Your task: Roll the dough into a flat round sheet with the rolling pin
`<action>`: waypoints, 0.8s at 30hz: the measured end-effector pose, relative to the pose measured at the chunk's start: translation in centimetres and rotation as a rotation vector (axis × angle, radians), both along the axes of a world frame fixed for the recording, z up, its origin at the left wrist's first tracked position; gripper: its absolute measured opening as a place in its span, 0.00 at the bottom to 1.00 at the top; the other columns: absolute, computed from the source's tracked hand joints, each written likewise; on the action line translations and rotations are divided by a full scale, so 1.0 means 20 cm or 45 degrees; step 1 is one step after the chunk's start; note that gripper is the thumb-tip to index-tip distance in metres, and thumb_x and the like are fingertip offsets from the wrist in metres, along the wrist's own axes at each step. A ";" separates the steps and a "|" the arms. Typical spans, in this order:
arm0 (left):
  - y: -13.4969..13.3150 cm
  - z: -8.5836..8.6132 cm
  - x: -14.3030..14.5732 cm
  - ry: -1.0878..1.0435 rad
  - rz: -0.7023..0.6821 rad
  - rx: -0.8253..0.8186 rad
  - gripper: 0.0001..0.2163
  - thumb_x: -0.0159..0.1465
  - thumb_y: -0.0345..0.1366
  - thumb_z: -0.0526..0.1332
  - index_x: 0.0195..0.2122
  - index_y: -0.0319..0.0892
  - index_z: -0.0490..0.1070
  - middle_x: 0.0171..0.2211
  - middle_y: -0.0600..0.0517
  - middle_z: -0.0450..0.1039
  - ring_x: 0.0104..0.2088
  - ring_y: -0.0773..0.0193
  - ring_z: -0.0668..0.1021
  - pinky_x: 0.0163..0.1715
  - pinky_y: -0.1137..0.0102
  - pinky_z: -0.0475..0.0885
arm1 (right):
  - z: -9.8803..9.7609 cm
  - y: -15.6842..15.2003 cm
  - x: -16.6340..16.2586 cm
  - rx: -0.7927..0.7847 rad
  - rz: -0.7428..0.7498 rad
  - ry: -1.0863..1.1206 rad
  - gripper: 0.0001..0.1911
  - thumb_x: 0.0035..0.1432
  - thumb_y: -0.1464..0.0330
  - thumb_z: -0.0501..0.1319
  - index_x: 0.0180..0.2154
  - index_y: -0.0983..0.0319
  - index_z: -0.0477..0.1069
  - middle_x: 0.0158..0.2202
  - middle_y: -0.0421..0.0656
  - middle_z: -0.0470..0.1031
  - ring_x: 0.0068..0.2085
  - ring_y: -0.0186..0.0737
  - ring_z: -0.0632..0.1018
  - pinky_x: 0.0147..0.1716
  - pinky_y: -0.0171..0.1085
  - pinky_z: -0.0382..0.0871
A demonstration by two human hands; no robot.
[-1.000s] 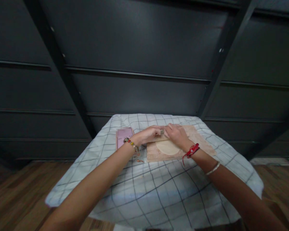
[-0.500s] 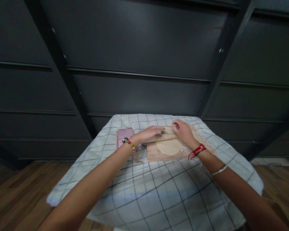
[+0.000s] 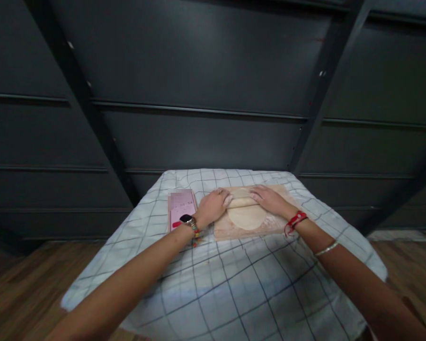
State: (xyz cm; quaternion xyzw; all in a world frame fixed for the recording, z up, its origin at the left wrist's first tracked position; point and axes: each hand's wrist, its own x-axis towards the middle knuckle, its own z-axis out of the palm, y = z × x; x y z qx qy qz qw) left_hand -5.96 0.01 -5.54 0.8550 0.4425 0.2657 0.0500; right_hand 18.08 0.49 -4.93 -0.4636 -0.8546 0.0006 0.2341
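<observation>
A pale wooden rolling pin (image 3: 240,202) lies crosswise over the far part of a thin, round sheet of dough (image 3: 247,219). Beneath both is a light wooden board (image 3: 222,233) dusted with flour. My left hand (image 3: 213,206) is curled over the left end of the pin, knuckles up. Over the right end, my right hand (image 3: 270,199) rests with its fingers bent down on the pin. My hands cover both ends of the pin.
Left of the board lies a phone (image 3: 182,208) with a lit pink screen. A white checked cloth (image 3: 227,284) covers the table. Dark metal panels (image 3: 206,142) rise right behind it, and wooden flooring (image 3: 24,274) shows at the sides.
Both hands have turned from raised, loosely bent fingers to palms down over the pin's ends. My left wrist has shifted nearer to me, so more of the phone shows.
</observation>
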 end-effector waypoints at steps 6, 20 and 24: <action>0.22 0.00 0.01 0.100 0.037 -0.023 0.13 0.66 0.37 0.50 0.47 0.41 0.70 0.49 0.44 0.72 0.54 0.55 0.69 0.55 0.64 0.59 | -0.02 0.17 -0.06 -0.027 -0.079 -0.079 0.20 0.67 0.65 0.45 0.52 0.61 0.69 0.52 0.50 0.72 0.56 0.44 0.69 0.56 0.46 0.59; 0.28 -0.02 0.02 -0.001 0.024 -0.290 0.18 0.63 0.36 0.53 0.53 0.40 0.68 0.58 0.42 0.65 0.60 0.51 0.63 0.58 0.61 0.54 | -0.02 0.12 -0.05 -0.378 -0.182 0.036 0.31 0.64 0.55 0.47 0.63 0.62 0.56 0.63 0.50 0.58 0.63 0.54 0.60 0.59 0.51 0.55; 0.39 0.01 0.05 0.033 0.054 -0.367 0.18 0.62 0.36 0.55 0.52 0.37 0.68 0.58 0.38 0.64 0.59 0.47 0.64 0.56 0.61 0.57 | 0.00 0.25 -0.08 -0.385 -0.284 0.009 0.32 0.64 0.54 0.47 0.64 0.62 0.54 0.64 0.51 0.57 0.64 0.54 0.57 0.60 0.53 0.50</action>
